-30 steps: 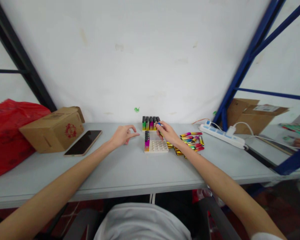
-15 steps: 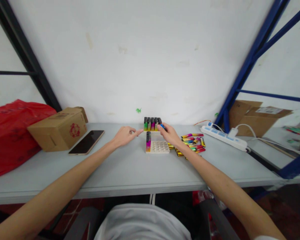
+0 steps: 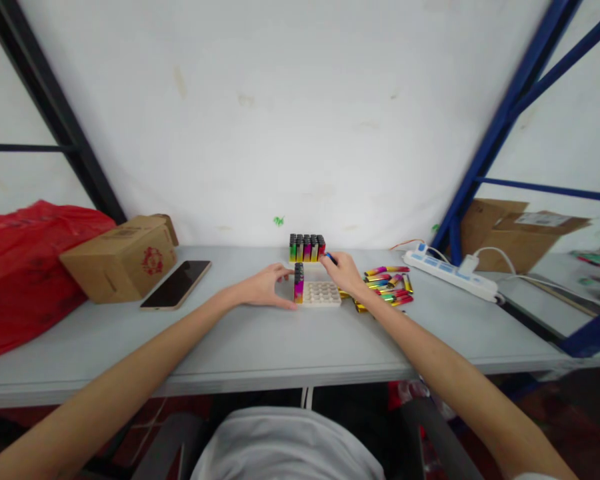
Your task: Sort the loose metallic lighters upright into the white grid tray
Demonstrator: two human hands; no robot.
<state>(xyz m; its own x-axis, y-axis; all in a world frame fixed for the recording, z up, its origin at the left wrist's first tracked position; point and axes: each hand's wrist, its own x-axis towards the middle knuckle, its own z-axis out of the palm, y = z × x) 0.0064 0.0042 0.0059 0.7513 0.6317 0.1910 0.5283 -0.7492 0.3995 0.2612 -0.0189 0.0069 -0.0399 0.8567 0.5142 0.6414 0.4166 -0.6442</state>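
Note:
A white tray (image 3: 323,294) with rows of round holes lies on the table, a row of purple-and-yellow lighters (image 3: 299,285) standing along its left end. My left hand (image 3: 269,287) curves around that end, thumb at the near corner and fingers at the far side. My right hand (image 3: 344,272), above the tray's far right, pinches a small blue stick-like thing (image 3: 331,258) mostly hidden by the fingers. Behind the tray stands a block of upright colourful lighters (image 3: 307,249) with black tops. Loose shiny lighters (image 3: 390,285) lie in a pile right of my right hand.
A phone (image 3: 177,285), a cardboard box (image 3: 120,257) and a red plastic bag (image 3: 35,267) are on the left. To the right are a white power strip (image 3: 450,275) with cables, a blue metal frame (image 3: 485,157) and an opened carton (image 3: 520,233). A white wall rises behind.
My left hand has come down toward me and to the right, from hovering left of the tray to its left end. My right hand, still pinching the blue thing, has shifted slightly right and nearer.

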